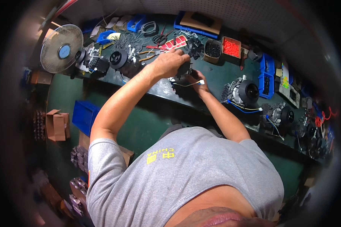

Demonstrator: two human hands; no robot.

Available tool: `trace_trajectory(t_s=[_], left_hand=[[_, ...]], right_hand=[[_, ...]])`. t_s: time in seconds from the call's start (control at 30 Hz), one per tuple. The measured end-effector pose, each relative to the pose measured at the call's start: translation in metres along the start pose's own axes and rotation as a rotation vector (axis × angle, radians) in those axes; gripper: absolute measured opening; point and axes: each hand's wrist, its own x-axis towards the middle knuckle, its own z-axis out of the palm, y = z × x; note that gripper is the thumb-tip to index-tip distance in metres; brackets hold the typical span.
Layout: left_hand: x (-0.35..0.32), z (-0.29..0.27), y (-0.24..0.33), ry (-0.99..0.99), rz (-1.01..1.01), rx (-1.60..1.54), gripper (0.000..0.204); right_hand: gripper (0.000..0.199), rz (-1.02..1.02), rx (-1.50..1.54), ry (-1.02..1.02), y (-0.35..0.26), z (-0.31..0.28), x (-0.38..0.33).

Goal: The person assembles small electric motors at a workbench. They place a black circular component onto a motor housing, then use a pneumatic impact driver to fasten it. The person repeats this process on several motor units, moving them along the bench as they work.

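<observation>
My left hand curls its fingers over the top of a motor unit with a black round part, at the front edge of the bench. From the other side my right hand holds the same unit, its fingers partly hidden behind it. A yellowish lead with a white connector hangs from the unit beside my right hand. Just beyond my left hand lie pliers with orange handles and a sheet of red labels. Small black parts are heaped behind the unit.
Similar motor units stand on the left and right of the dark green bench. Square tubs hold black pieces and red pieces. Blue bins stand at right. A fan is far left; a cardboard box sits below.
</observation>
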Motion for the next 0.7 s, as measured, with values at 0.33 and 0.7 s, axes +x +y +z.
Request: trace_trajectory(t_s=[0.33, 0.7], left_hand=[[0.000, -0.034, -0.049, 0.351, -0.215, -0.080, 0.066], [-0.140, -0.014, -0.202, 0.238, -0.607, 0.044, 0.068]], right_hand=[[0.044, -0.015, -0.032, 0.346, 0.055, -0.017, -0.004], [0.020, 0.544, -0.108, -0.303, 0.068, 0.066, -0.081]])
